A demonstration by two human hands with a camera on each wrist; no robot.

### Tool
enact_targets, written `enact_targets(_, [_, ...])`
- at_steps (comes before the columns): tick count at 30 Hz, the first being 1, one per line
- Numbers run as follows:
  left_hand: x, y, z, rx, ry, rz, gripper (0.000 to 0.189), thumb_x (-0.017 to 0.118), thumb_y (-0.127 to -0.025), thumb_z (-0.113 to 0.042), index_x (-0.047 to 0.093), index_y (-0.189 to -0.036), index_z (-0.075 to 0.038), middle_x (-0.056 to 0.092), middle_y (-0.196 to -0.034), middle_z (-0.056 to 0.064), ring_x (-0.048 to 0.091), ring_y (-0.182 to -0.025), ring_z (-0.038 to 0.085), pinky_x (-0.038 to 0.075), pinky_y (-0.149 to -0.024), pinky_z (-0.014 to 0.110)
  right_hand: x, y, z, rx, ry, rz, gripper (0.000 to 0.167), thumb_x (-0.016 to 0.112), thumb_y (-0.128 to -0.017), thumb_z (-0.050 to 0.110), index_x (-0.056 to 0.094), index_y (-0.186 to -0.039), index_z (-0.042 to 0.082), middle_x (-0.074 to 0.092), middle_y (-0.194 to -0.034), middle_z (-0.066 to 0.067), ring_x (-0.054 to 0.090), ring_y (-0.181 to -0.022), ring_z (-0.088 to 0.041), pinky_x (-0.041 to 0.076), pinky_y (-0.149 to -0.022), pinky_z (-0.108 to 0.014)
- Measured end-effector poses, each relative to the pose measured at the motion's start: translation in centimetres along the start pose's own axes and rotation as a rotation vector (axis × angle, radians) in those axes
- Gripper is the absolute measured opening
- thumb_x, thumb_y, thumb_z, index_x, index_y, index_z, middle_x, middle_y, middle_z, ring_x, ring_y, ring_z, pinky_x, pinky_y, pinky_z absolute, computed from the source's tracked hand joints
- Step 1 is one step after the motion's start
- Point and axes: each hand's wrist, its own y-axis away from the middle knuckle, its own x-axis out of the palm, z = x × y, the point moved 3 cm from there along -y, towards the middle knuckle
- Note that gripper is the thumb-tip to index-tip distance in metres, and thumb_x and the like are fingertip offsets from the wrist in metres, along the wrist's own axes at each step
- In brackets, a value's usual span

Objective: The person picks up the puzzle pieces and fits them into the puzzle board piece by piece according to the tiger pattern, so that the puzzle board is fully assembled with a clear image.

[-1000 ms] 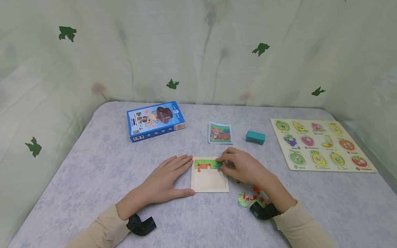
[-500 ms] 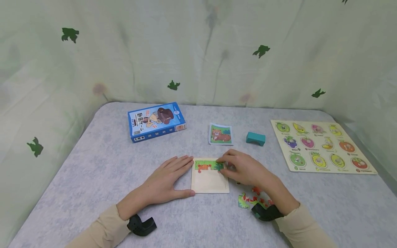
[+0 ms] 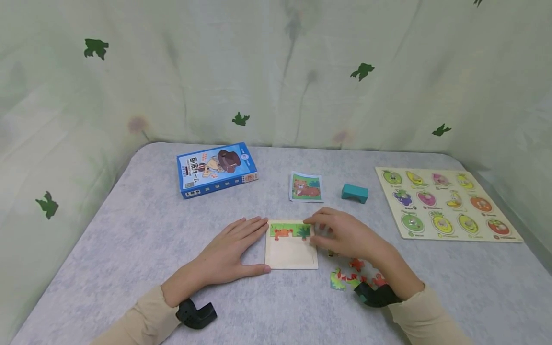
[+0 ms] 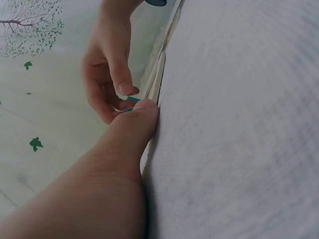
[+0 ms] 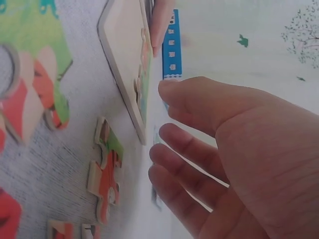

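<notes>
Between my straight-fingered left hand (image 3: pixel 233 250), touching it, and my parted-fingered, empty right hand (image 3: pixel 342 235) lies a square pale-wood puzzle tray (image 3: pixel 291 257). Only its top row (image 3: pixel 282 233) looks filled (the rest bare); loose red-and-green wooden pieces (image 3: pixel 356 264) remain rightward.

Right fingers (image 5: pixel 175 162) have released the corner piece (image 3: pixel 304 232).

Puzzle tray (image 3: pixel 291 254) — pale cream | box (image 3: pixel 217 170) — blue | teal block (image 3: pixel 355 193)
</notes>
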Motion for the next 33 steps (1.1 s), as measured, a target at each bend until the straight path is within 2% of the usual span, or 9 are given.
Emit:
enact_targets(6, [0.1, -0.1, 0.1, -0.002, 0.001, -0.003, 0.101, 0.056, -0.089, -0.078, 0.033, -0.162, -0.013, 0.03, -0.169, -0.001, 0.024, -0.158, 0.02, 0.019, -0.13, 0.048, -0.6, 0.4, -0.3, -0.006, -0.017, -0.004, 0.038, 0.076, -0.095, 0.028, 0.07, -0.131, 0.017, 0.067, -0.124, 0.003, 0.062, -0.101, -0.013, 0.058, -0.083, -0.029])
enact_targets(13, [0.2, 0.0, 0.1, -0.002, 0.002, -0.003, 0.1, 0.056, -0.089, -0.079, 0.034, -0.162, -0.013, 0.03, -0.169, -0.001, 0.024, -0.158, 0.02, 0.019, -0.13, 0.048, -1.1, 0.8, -0.6, 0.024, -0.039, 0.003, 0.04, 0.076, -0.095, 0.032, 0.069, -0.133, 0.02, 0.068, -0.125, 0.005, 0.062, -0.103, -0.013, 0.059, -0.085, -0.031])
enact_targets(19, [0.1, -0.1, 0.1, -0.007, 0.004, 0.004, 0.101, 0.056, -0.089, -0.078, 0.033, -0.162, -0.013, 0.029, -0.169, -0.001, 0.023, -0.158, 0.02, 0.018, -0.13, 0.047, -1.4, 1.2, -1.0, -0.019, -0.058, 0.02, 0.04, 0.077, -0.095, 0.031, 0.069, -0.133, 0.02, 0.068, -0.123, 0.006, 0.063, -0.104, -0.013, 0.059, -0.086, -0.034])
enact_targets(33, [0.1, -0.1, 0.0, -0.013, 0.002, 0.014, 0.101, 0.056, -0.089, -0.078, 0.032, -0.163, -0.013, 0.029, -0.17, -0.001, 0.022, -0.158, 0.02, 0.017, -0.13, 0.047, -2.1, 2.1, -1.8, -0.035, -0.119, 0.084, 0.042, 0.079, -0.092, 0.029, 0.069, -0.132, 0.02, 0.068, -0.123, 0.007, 0.063, -0.104, -0.015, 0.059, -0.089, -0.035])
